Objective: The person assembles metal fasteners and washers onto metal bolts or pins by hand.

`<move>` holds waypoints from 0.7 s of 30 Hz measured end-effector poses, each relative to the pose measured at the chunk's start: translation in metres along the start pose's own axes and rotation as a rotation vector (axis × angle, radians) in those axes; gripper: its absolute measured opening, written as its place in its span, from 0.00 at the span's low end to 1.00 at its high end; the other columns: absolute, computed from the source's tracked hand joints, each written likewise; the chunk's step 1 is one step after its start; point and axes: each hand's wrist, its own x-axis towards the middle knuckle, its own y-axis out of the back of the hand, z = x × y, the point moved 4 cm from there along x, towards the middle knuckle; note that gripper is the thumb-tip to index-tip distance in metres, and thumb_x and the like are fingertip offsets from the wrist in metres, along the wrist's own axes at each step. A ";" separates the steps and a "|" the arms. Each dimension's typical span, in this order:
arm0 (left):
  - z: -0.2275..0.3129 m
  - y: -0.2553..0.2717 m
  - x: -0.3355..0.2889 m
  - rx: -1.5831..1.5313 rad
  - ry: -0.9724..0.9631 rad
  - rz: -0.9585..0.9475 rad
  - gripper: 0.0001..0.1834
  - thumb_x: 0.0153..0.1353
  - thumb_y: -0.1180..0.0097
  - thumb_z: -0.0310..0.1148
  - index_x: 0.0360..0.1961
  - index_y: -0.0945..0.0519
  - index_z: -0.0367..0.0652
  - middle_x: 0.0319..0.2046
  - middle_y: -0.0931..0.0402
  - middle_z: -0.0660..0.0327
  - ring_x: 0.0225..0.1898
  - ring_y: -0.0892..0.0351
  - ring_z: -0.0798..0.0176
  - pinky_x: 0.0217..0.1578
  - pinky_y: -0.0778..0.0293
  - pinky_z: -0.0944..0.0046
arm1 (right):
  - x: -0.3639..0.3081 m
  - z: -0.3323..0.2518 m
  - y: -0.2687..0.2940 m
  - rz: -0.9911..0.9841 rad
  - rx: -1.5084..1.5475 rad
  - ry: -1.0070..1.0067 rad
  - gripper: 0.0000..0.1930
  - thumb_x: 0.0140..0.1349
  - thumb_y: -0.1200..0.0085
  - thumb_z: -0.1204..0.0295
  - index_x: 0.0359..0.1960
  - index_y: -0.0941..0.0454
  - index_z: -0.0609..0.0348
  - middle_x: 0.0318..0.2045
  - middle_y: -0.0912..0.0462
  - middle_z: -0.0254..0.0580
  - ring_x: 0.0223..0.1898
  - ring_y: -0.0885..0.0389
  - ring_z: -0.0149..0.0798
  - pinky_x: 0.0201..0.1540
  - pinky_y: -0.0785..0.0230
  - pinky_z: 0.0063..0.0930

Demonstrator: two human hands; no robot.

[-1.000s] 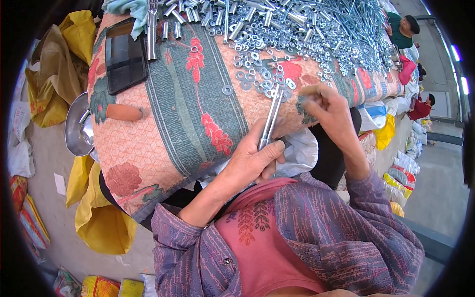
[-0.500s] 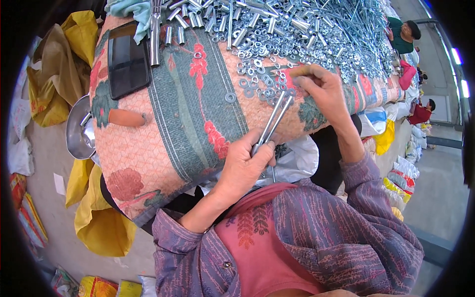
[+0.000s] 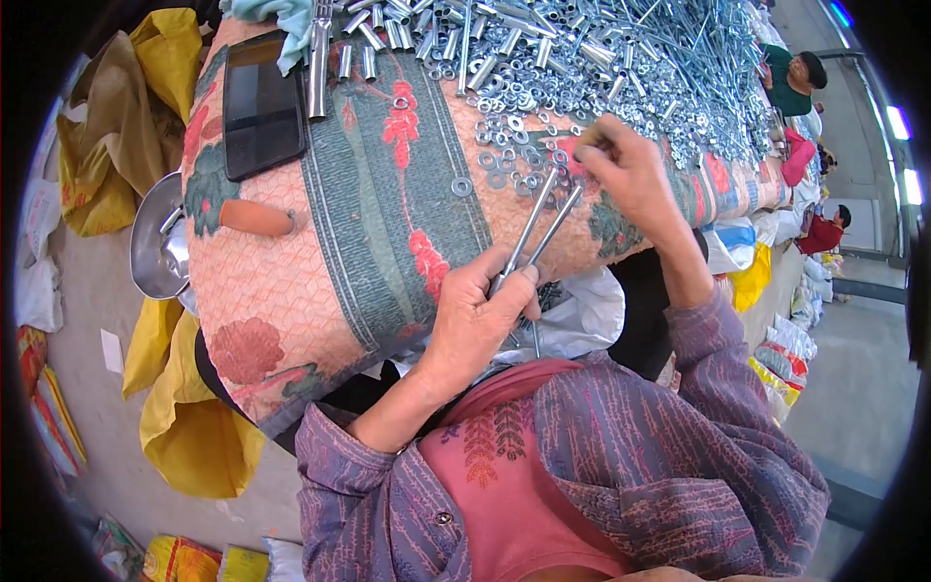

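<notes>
Two slim metal rods (image 3: 529,224) are gripped in my left hand (image 3: 480,315) near the table's front edge, their upper ends fanned slightly apart and pointing away from me. Just right of those tips, my right hand (image 3: 630,179) hovers with thumb and fingers pinched together; whatever they may hold is hidden. Flat washers (image 3: 497,179) lie scattered beside the rod tips. Behind them spreads a heap of small nuts and washers (image 3: 543,97), short metal sleeves (image 3: 509,41) and long thin rods (image 3: 669,39).
A patterned cloth (image 3: 281,281) covers the table. On its left lie a black phone (image 3: 262,116), an orange-brown handle (image 3: 257,218) and a metal tube (image 3: 319,68). A metal bowl (image 3: 145,247) and yellow sacks (image 3: 199,436) sit left. Other people (image 3: 790,82) work far right.
My right hand has curled its fingers tighter near the washers. The rod tips in my left hand have spread further apart. The view has shifted slightly.
</notes>
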 end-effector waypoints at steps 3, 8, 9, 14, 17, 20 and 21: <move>0.001 -0.002 0.000 0.025 0.009 0.025 0.08 0.58 0.50 0.31 0.29 0.24 0.37 0.16 0.27 0.68 0.19 0.37 0.80 0.21 0.41 0.74 | -0.016 -0.001 0.001 -0.121 0.487 -0.254 0.05 0.59 0.49 0.74 0.30 0.27 0.64 0.22 0.23 0.38 0.21 0.25 0.26 0.23 0.32 0.20; 0.000 -0.004 -0.001 0.111 0.031 0.012 0.06 0.58 0.48 0.30 0.30 0.23 0.38 0.16 0.27 0.69 0.19 0.38 0.80 0.21 0.42 0.74 | -0.042 -0.012 -0.008 -0.169 0.909 -0.312 0.05 0.59 0.47 0.75 0.33 0.27 0.65 0.24 0.22 0.39 0.23 0.22 0.28 0.25 0.27 0.19; 0.002 -0.005 -0.001 0.104 0.027 0.004 0.06 0.58 0.48 0.30 0.30 0.23 0.38 0.16 0.27 0.69 0.20 0.38 0.80 0.21 0.42 0.74 | -0.045 -0.011 -0.006 -0.153 0.895 -0.355 0.06 0.59 0.47 0.75 0.34 0.27 0.66 0.25 0.21 0.40 0.24 0.21 0.29 0.25 0.26 0.21; -0.001 -0.003 0.000 0.120 0.031 -0.011 0.06 0.57 0.47 0.30 0.30 0.23 0.38 0.16 0.28 0.70 0.20 0.38 0.80 0.21 0.42 0.74 | -0.054 -0.023 -0.007 -0.031 0.766 -0.254 0.04 0.60 0.50 0.78 0.35 0.26 0.67 0.25 0.22 0.40 0.26 0.21 0.30 0.29 0.25 0.21; -0.001 -0.003 0.001 0.113 0.028 -0.023 0.06 0.57 0.47 0.30 0.30 0.23 0.38 0.16 0.27 0.70 0.20 0.39 0.80 0.21 0.42 0.74 | -0.061 -0.033 -0.009 0.113 0.521 -0.108 0.04 0.58 0.48 0.79 0.34 0.25 0.66 0.27 0.21 0.40 0.27 0.21 0.30 0.31 0.27 0.21; -0.006 -0.002 0.001 0.070 -0.004 -0.042 0.06 0.59 0.46 0.30 0.32 0.24 0.39 0.17 0.26 0.68 0.16 0.39 0.81 0.17 0.45 0.76 | -0.061 -0.043 -0.002 0.202 0.263 0.103 0.05 0.54 0.44 0.78 0.33 0.23 0.65 0.28 0.20 0.41 0.28 0.21 0.32 0.32 0.29 0.23; -0.006 -0.002 0.001 0.035 -0.028 -0.054 0.06 0.60 0.46 0.31 0.34 0.25 0.39 0.18 0.25 0.65 0.13 0.40 0.81 0.12 0.47 0.77 | -0.060 -0.050 0.001 0.224 0.183 0.236 0.06 0.53 0.43 0.78 0.33 0.22 0.65 0.28 0.21 0.42 0.29 0.21 0.34 0.33 0.29 0.25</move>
